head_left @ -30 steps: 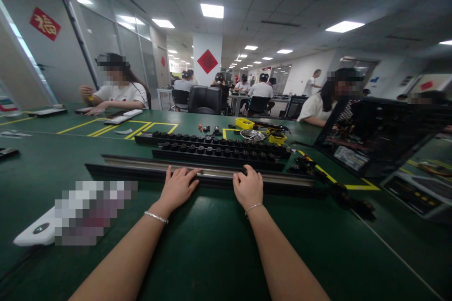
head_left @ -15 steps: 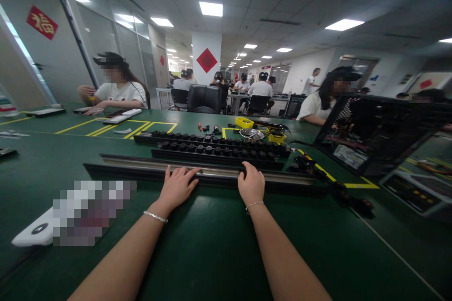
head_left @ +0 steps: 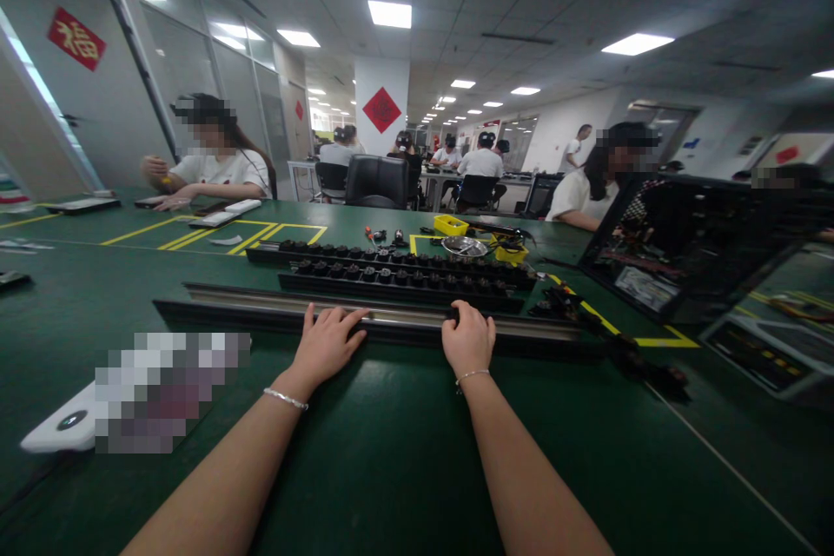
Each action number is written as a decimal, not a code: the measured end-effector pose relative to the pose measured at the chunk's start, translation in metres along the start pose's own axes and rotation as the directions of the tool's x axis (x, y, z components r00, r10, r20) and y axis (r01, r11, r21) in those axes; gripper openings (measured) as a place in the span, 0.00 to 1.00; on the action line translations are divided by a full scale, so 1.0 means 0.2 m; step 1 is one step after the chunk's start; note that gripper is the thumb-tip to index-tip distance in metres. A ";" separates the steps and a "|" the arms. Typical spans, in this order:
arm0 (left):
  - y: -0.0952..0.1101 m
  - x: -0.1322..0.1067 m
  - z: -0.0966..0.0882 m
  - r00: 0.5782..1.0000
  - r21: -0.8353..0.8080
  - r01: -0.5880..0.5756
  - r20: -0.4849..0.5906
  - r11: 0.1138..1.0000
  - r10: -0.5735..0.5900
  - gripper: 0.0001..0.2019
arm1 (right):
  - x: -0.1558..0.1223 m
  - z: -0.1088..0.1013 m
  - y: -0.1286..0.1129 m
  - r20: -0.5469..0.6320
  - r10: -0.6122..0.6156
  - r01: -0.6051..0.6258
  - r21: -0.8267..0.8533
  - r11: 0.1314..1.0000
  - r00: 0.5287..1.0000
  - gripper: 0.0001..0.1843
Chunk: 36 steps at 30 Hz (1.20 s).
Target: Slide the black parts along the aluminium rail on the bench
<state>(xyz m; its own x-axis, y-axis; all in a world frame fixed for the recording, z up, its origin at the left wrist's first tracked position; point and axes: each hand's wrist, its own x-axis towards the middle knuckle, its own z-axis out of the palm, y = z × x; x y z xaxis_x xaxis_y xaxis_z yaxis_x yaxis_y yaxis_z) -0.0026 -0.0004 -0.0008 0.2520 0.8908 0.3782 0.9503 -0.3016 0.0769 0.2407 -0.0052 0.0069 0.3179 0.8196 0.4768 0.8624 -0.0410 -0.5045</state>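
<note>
A long black channel [head_left: 228, 319] with a bare metal-coloured inside lies crosswise on the green table in front of me. My left hand [head_left: 326, 343] rests on its near edge left of the middle, fingers spread apart. Farther right, my right hand [head_left: 467, 339] curls its fingers over the same channel, with the fingertips partly hidden. Just beyond lie two black strips [head_left: 397, 279] carrying rows of round black sockets. Several small black parts [head_left: 557, 304] are heaped near the channel's right end.
A white device [head_left: 58, 430] with a cable lies at left. An open computer case [head_left: 678, 252] and a boxy unit [head_left: 769, 356] stand at right. Behind the strips are a metal dish [head_left: 464, 247] and a yellow bin [head_left: 451, 226]. Co-workers sit across the table.
My right hand has shifted slightly to the right along the channel, its fingers a little more curled. My left hand and the channel look unmoved.
</note>
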 end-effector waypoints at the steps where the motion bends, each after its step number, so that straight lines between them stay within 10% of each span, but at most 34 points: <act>1: 0.00 0.00 0.00 1.000 0.000 0.000 0.000 1.000 0.000 0.21 | 0.00 0.00 0.00 -0.001 0.005 -0.005 -0.007 1.000 1.000 0.20; 36: 0.00 0.00 0.00 1.000 0.005 -0.008 -0.016 1.000 0.008 0.21 | 0.02 -0.01 0.05 -0.052 0.082 -0.085 -0.051 0.995 0.995 0.27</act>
<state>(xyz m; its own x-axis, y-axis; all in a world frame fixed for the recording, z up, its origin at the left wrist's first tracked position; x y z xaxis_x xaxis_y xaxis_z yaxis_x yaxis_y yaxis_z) -0.0027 -0.0005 -0.0018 0.2570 0.8825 0.3939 0.9491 -0.3073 0.0692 0.2501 -0.0038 0.0048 0.4078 0.7825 0.4706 0.8514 -0.1397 -0.5055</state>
